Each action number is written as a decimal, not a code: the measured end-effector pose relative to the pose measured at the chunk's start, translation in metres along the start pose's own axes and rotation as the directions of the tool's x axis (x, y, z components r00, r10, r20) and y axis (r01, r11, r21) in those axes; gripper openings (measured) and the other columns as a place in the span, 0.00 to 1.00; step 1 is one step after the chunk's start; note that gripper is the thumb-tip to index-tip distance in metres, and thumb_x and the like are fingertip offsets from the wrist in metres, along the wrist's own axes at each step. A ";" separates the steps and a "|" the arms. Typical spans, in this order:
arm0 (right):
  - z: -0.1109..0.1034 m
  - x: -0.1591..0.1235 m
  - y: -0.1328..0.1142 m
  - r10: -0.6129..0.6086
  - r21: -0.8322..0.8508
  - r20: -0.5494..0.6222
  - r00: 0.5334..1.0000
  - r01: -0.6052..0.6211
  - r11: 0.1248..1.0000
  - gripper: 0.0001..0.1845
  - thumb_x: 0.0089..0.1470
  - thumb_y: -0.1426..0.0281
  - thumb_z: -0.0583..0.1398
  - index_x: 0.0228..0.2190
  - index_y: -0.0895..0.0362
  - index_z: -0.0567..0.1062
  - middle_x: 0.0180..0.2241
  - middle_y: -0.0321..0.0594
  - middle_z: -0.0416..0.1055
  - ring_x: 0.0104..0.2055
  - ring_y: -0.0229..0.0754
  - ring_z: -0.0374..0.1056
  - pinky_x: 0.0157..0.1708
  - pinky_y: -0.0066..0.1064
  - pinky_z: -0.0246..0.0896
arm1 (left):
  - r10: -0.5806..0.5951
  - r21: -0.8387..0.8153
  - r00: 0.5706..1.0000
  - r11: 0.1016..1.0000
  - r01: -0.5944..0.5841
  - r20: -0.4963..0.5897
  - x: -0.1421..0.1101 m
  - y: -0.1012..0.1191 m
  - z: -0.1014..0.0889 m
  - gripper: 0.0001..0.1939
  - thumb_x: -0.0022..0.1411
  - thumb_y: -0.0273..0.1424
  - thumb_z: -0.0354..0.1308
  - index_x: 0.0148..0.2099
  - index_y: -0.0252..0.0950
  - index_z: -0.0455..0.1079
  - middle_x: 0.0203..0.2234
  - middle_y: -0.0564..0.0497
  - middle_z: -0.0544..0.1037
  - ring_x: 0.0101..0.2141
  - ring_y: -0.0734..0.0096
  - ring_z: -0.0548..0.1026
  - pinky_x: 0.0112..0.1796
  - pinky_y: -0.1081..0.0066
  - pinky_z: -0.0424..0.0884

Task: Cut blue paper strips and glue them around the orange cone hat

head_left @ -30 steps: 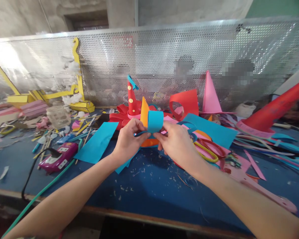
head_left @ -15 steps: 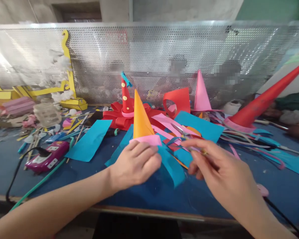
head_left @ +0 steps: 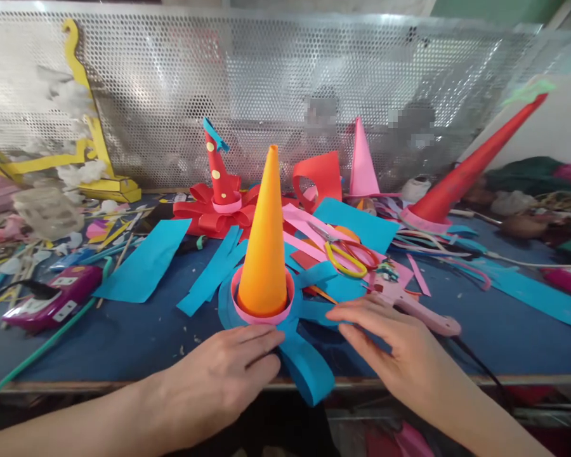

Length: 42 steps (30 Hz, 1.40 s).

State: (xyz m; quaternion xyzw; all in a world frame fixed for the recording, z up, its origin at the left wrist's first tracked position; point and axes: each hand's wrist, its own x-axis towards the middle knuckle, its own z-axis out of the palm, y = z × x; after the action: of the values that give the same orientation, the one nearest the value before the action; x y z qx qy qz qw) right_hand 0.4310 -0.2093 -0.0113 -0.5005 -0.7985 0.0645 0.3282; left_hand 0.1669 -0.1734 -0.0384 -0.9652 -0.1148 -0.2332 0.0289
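An orange paper cone (head_left: 266, 254) stands upright inside a pink paper band (head_left: 261, 318), on a blue paper base (head_left: 224, 304) with looped strips. My left hand (head_left: 235, 362) has its fingers pressed together on the front edge of that base, just below the band. One blue paper loop (head_left: 314, 374) hangs past the table's front edge. To the right, my right hand (head_left: 394, 343) is open, fingertips at the end of a blue strip (head_left: 316, 311); whether they touch it I cannot tell. Scissors (head_left: 347, 257) with yellow and red handles lie beyond it, beside a pink glue gun (head_left: 416, 308).
A dotted red cone (head_left: 217, 174) on red loops, a pink cone (head_left: 363, 165) and a leaning red cone (head_left: 471, 165) stand farther back. A purple power strip (head_left: 54, 298) and blue sheet (head_left: 145, 260) lie left. A perforated metal screen (head_left: 266, 82) closes off the back.
My right hand has let go of the scissors, which now lie on the table. The cone and its blue base are lower and closer, with the base showing more fully.
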 end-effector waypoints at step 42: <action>0.022 0.038 -0.010 -0.465 -0.197 0.072 0.883 0.469 0.861 0.22 0.67 0.72 0.45 0.34 0.54 0.78 0.32 0.35 0.79 0.35 0.37 0.74 0.33 0.24 0.70 | -0.828 -0.056 0.547 0.544 0.837 0.124 -0.020 -0.120 -0.056 0.11 0.61 0.31 0.50 0.45 0.36 0.68 0.38 0.47 0.79 0.41 0.64 0.77 0.41 0.68 0.70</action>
State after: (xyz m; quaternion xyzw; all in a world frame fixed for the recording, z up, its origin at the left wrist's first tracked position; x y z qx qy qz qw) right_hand 0.3999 -0.1767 -0.0068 -0.3231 -0.9017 -0.0953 0.2710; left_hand 0.0963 -0.0672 0.0024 -0.8039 -0.5471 -0.1848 -0.1424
